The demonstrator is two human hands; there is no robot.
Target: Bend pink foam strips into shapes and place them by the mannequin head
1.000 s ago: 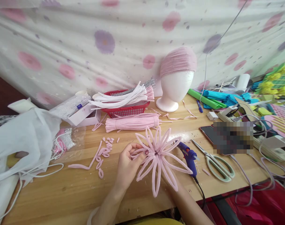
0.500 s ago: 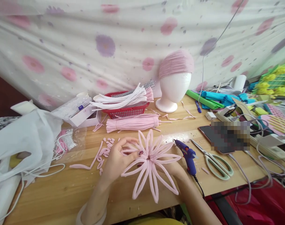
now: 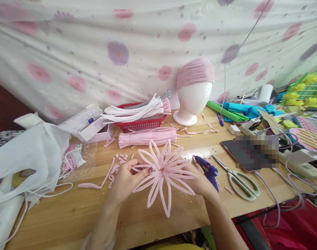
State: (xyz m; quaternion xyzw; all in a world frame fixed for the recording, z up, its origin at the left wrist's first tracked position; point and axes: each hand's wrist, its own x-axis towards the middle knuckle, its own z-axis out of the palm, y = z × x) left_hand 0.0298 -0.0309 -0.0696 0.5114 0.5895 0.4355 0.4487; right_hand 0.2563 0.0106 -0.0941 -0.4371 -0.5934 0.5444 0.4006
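Observation:
A pale pink pipe-cleaner flower point(image 3: 162, 170) with many looped petals is held up over the desk, its face towards me. My left hand point(image 3: 127, 178) pinches it at the left petals, the thumb in front with a dark painted nail. From the right, my right hand point(image 3: 196, 178) reaches behind the petals and supports the flower; most of its fingers are hidden there. A blue glue gun point(image 3: 206, 168) lies just beyond my right hand. Cut pink pipe-cleaner pieces point(image 3: 113, 172) are scattered by my left hand.
Behind the flower lie a bundle of pink pipe cleaners point(image 3: 148, 137) and a red basket point(image 3: 141, 125). A white foam head point(image 3: 193, 100) stands at the back. Scissors point(image 3: 243, 184) and a phone point(image 3: 230, 149) lie on the right, a white plastic bag point(image 3: 25, 159) on the left.
The flower has moved slightly up and left and turned a little in my hands. My right hand now shows more beside the petals, partly covering the glue gun's handle.

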